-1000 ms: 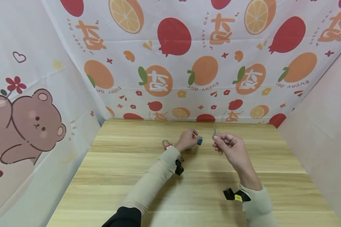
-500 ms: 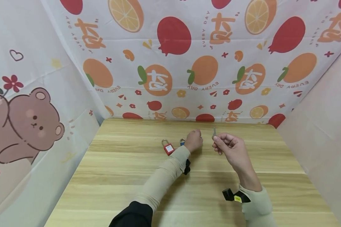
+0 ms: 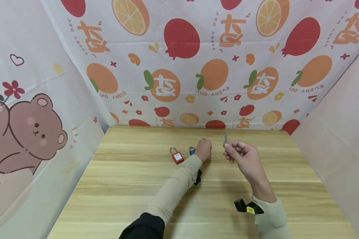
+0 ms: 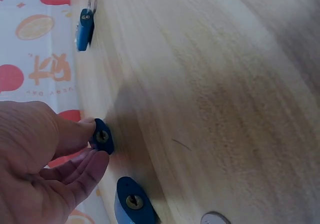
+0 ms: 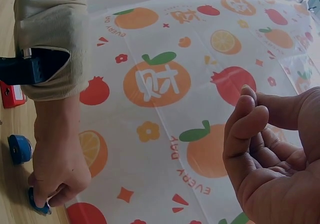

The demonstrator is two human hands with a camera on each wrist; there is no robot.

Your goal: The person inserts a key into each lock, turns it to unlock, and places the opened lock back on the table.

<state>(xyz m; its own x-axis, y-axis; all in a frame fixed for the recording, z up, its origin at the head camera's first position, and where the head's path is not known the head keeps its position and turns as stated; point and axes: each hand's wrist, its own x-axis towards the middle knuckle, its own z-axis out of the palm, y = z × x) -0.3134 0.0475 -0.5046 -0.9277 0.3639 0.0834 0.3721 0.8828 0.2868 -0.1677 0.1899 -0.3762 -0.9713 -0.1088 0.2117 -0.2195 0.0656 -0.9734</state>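
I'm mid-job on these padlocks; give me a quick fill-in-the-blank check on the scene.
1. The labelled padlock has a body coloured ____.
2. In the head view, the labelled padlock lies to the ____ of the left hand.
3. The gripped padlock in the left hand is coloured ____.
4. In the head view, the right hand holds a key with its blade pointing ____, not down.

Missing words: red; left; blue; up.

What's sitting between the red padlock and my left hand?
Another padlock, a blue one, lies between the red padlock and your left hand. The head view shows it, partly hidden.
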